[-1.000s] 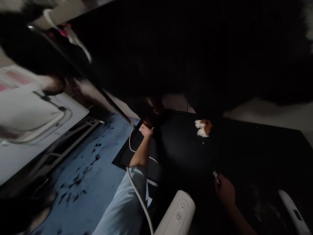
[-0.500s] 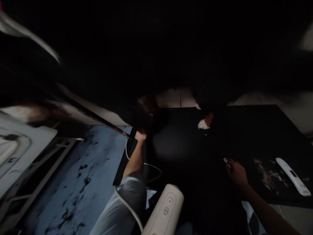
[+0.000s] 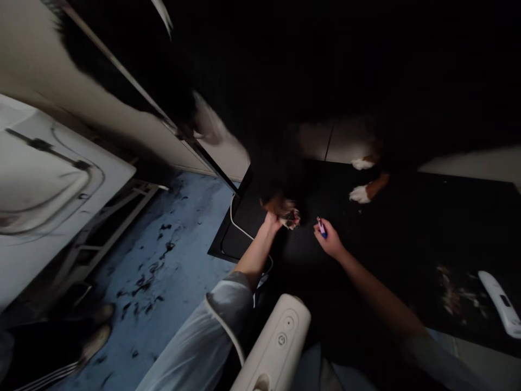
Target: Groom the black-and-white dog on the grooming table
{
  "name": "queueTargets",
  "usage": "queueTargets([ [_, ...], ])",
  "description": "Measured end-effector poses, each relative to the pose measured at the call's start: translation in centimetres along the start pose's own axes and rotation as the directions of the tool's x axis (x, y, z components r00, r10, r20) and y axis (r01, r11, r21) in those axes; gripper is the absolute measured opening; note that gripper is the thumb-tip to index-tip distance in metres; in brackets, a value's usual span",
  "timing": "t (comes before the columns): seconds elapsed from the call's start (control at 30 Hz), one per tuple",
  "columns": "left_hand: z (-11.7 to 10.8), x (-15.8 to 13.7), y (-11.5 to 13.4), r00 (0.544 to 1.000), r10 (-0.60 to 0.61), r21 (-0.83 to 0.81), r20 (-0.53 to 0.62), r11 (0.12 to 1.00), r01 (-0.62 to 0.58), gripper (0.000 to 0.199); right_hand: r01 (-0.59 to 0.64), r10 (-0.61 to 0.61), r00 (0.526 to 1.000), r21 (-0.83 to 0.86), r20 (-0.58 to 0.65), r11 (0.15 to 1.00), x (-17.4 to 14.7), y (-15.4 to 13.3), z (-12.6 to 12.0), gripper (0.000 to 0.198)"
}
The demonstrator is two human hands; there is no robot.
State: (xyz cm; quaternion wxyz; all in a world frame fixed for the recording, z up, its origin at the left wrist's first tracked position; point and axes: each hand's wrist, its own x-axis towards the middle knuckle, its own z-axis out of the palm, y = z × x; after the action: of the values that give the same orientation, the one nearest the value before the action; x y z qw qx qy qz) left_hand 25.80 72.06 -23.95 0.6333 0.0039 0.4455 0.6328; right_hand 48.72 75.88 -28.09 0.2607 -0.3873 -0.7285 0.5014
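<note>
A large black dog point(image 3: 260, 136) with tan and white paws stands over the black tabletop point(image 3: 407, 233). My left hand point(image 3: 272, 221) is closed around one of its paws point(image 3: 291, 218), whose pads face towards me. A little to the right, my right hand point(image 3: 330, 241) grips a small nail clipper point(image 3: 322, 227) with a shiny metal tip and a pink and blue handle. The clipper's tip is apart from the held paw. Farther back, two white-tipped paws point(image 3: 361, 194) rest on the tabletop. Most of the dog's body is lost in darkness.
At the right lie a white hair trimmer point(image 3: 501, 307) and tufts of cut hair point(image 3: 450, 290). A slanting pole point(image 3: 211, 168) rises at the table's left edge. A white tub point(image 3: 61, 179) stands left, above blue floor point(image 3: 191, 233) strewn with hair. A white corded device point(image 3: 280, 342) hangs close below me.
My right hand has moved left with the clipper, close to the paw. My left hand now shows the paw lifted, its pads turned up. The view has shifted, and someone's shoes appear lower left.
</note>
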Motion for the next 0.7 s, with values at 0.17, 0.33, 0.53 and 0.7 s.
queueTargets([
  [0.17,0.6,-2.9,-2.6,0.999,0.034,0.110,-0.031,0.993,-0.030,0.049,0.141,-0.147,0.974,0.042,0.173,0.989,3.7,-3.6,1.2,0.060],
  [0.33,4.7,-5.1,-0.2,0.993,0.051,0.251,0.103,0.965,-0.076,0.032,0.162,-0.173,0.979,0.106,0.109,0.981,6.3,-7.2,0.0,0.056],
  [0.53,9.4,-6.8,3.0,0.971,0.169,0.251,0.171,0.945,-0.209,0.033,0.406,-0.417,0.908,0.166,0.037,0.899,8.4,-13.0,-4.2,0.054],
  [0.7,8.2,-7.7,2.4,0.982,0.125,0.202,0.140,0.968,-0.152,0.031,0.436,-0.464,0.860,0.166,0.213,0.884,8.5,-15.5,-4.2,0.054],
])
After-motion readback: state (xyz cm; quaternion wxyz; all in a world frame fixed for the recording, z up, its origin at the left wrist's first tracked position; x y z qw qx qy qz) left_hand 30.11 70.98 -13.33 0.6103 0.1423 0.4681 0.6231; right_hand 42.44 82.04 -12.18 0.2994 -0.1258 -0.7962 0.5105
